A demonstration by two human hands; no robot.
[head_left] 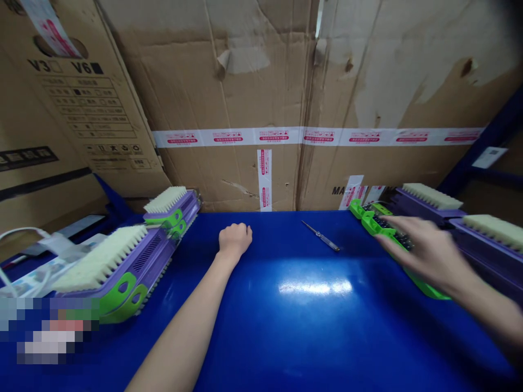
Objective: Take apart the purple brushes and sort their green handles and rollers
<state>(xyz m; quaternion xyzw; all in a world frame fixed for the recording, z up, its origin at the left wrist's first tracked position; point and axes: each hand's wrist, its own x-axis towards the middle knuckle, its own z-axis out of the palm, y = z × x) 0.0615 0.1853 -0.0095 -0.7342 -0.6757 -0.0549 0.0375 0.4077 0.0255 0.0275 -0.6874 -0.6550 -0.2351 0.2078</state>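
My left hand (236,239) rests on the blue table (302,332) as a loose fist. Its palm side is hidden, and nothing shows sticking out of it. My right hand (425,251), slightly blurred, reaches over a bright green tray (370,223) that holds small dark parts, probably screws. Thumb and fingers are apart there, with nothing seen between them. Between the two hands lies a thin screwdriver (324,238) with a clear handle, its tip pointing away to the left.
Purple and green brush units with cream bristles stand at left, one nearer (139,253) and one farther (188,204). More purple brush pieces (429,201) line the right. A white charger (61,245) with cables sits far left. Cardboard boxes (229,98) wall off the back.
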